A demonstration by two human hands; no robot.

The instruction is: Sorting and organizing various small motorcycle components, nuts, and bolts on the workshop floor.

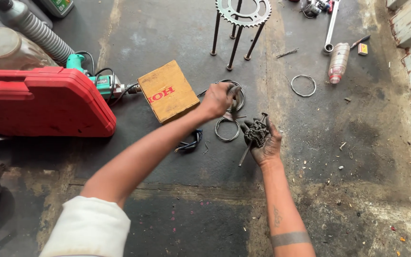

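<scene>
My right hand [264, 142] is palm up over the dirty concrete floor, cupping a bunched, greasy metal chain [256, 133] and a thin dark tool [246, 153] that sticks out toward lower left. My left hand [216, 99] is closed around a dark tool or part [234, 95], raised just left of and above the right hand; what it grips is blurred. Under the hands lie a wire ring [227, 129] and a dark round part [240, 97].
A yellow cardboard box [167, 90] lies left of the hands, beside a red plastic case [44, 100] and a green power tool [102, 82]. A sprocket [243, 11] rests on rods ahead. A plastic bottle [338, 62], wrench [331, 26] and wire loop [303, 85] lie to the right.
</scene>
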